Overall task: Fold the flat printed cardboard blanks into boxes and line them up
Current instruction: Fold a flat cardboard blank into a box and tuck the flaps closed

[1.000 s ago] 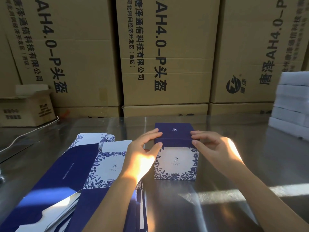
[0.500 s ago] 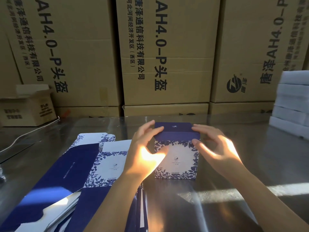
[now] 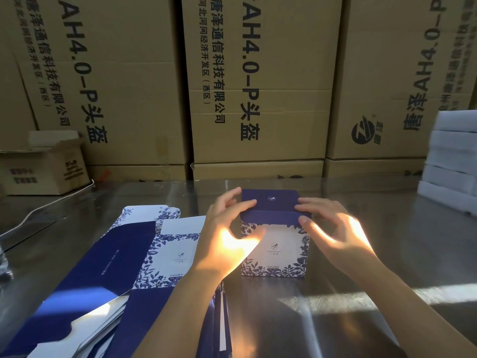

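Observation:
A blue-and-white floral box (image 3: 275,254) stands upright on the steel table (image 3: 392,236) in the middle of the head view. Its dark blue lid (image 3: 271,200) is raised at the back, and the tuck flap is bent forward over the front edge. My left hand (image 3: 227,239) grips the box's upper left corner, index finger on the lid fold and thumb on the front face. My right hand (image 3: 335,233) pinches the upper right corner of the flap. To the left lies a spread stack of flat printed blanks (image 3: 121,257), partly under my left forearm.
Tall brown cartons (image 3: 258,81) form a wall along the table's far edge. A small open carton (image 3: 44,171) sits at the back left with a white cable (image 3: 49,205) running from it. White foam slabs (image 3: 451,161) are stacked at the right edge.
The lid lay flat over the box top a second ago. It has since tilted up at the back, and more of the white front face shows. Both hands stayed at the top corners.

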A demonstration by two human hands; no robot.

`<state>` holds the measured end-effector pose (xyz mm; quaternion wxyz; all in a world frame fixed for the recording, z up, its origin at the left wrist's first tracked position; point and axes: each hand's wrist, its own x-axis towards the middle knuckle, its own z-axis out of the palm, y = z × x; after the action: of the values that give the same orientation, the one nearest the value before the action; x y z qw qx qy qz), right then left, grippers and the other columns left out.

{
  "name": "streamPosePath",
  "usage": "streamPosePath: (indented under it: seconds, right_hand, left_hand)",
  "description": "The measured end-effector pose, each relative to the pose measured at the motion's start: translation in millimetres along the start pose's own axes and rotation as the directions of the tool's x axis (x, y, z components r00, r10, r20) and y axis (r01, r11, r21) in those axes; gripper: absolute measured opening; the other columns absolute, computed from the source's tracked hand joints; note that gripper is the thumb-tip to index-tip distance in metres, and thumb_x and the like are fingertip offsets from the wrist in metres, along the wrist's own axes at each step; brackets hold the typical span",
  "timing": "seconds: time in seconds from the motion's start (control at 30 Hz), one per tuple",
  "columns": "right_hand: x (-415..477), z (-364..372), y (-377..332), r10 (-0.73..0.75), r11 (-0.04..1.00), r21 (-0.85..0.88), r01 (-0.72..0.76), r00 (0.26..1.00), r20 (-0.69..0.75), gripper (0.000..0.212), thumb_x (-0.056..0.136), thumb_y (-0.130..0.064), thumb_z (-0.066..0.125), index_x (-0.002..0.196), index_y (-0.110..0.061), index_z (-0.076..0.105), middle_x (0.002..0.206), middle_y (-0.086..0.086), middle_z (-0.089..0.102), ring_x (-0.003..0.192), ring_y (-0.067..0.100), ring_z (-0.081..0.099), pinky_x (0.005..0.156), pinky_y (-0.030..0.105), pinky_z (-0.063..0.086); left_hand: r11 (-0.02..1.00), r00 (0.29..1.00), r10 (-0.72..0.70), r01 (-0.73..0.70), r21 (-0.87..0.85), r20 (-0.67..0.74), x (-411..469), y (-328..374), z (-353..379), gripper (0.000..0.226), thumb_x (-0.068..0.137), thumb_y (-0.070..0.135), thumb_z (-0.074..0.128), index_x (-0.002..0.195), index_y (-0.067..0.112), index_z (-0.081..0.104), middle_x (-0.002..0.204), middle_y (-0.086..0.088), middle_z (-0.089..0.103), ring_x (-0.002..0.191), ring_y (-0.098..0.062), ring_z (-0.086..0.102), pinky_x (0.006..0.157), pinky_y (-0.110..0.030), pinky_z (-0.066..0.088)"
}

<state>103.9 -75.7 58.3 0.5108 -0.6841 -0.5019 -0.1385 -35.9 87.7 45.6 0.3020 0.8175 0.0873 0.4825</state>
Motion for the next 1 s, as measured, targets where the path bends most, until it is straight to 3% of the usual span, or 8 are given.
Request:
streamPosePath:
  seconds: [0.3,0.43,0.67,0.73,0.83,1.0]
  right_hand:
    - [0.2,1.1,-0.3,-0.006,1.000,0.004,0.006,1.000,-0.007,0.024,0.086,-0.020,0.066,0.102,-0.037,0.066,0.116,-0.023,0.059,0.113,0.004,0.051,0.100,0.030,0.040]
    - [0.1,0.5,-0.3,-0.012,1.000,-0.001,0.012,1.000,-0.015,0.027,0.086,-0.020,0.066,0.101,-0.043,0.063,0.115,-0.028,0.057,0.110,0.000,0.051,0.097,0.020,0.038]
    - [0.6,0.9,1.1,-0.011,0.999,-0.039,0.011,1.000,0.002,0.024,0.087,-0.022,0.065,0.104,-0.040,0.064,0.117,-0.029,0.055,0.117,-0.001,0.048,0.097,0.015,0.033]
    - [0.5,1.0,1.5,-0.003,0.998,-0.063,0.004,1.000,0.011,0.019,0.089,-0.030,0.064,0.106,-0.038,0.064,0.119,-0.029,0.053,0.120,-0.003,0.045,0.096,0.005,0.028]
    - [-0.1,2.3,-0.7,0.023,0.997,-0.070,-0.020,0.999,0.029,0.028,0.083,-0.044,0.052,0.109,-0.039,0.061,0.126,-0.028,0.049,0.122,-0.007,0.040,0.089,-0.005,0.023]
    - [-2.0,6.8,-1.3,0.039,0.998,-0.042,-0.038,0.999,0.022,0.032,0.085,-0.047,0.045,0.109,-0.036,0.064,0.131,-0.022,0.048,0.121,-0.007,0.042,0.083,-0.006,0.026]
  left_hand:
    - [1.000,1.000,-0.006,0.005,0.024,0.016,0.4,0.6,-2.0,0.052,0.073,0.029,0.079,0.106,0.057,0.051,0.133,0.038,0.030,0.127,0.009,0.034,0.098,-0.002,0.027]
    - [1.000,1.000,-0.006,0.006,0.015,0.018,-1.2,-0.7,-1.9,0.052,0.072,0.028,0.079,0.106,0.057,0.052,0.132,0.040,0.030,0.127,0.010,0.034,0.098,-0.001,0.027]
    - [1.000,1.000,-0.002,0.002,0.020,0.022,0.3,0.9,-0.4,0.052,0.072,0.029,0.080,0.104,0.058,0.052,0.131,0.044,0.029,0.126,0.012,0.033,0.097,-0.002,0.028]
    - [1.000,0.999,-0.007,0.007,0.018,0.032,0.1,1.4,-0.2,0.052,0.072,0.030,0.080,0.105,0.059,0.052,0.131,0.044,0.028,0.126,0.011,0.033,0.098,-0.006,0.029]
    - [0.999,0.998,-0.015,0.013,0.033,0.064,0.1,1.9,-0.4,0.053,0.072,0.032,0.079,0.106,0.060,0.049,0.133,0.044,0.024,0.126,0.014,0.029,0.096,-0.004,0.026]
    - [0.999,0.996,-0.030,0.027,0.043,0.082,0.9,3.8,-1.9,0.054,0.072,0.034,0.079,0.109,0.058,0.048,0.132,0.044,0.020,0.126,0.014,0.027,0.095,-0.003,0.024]
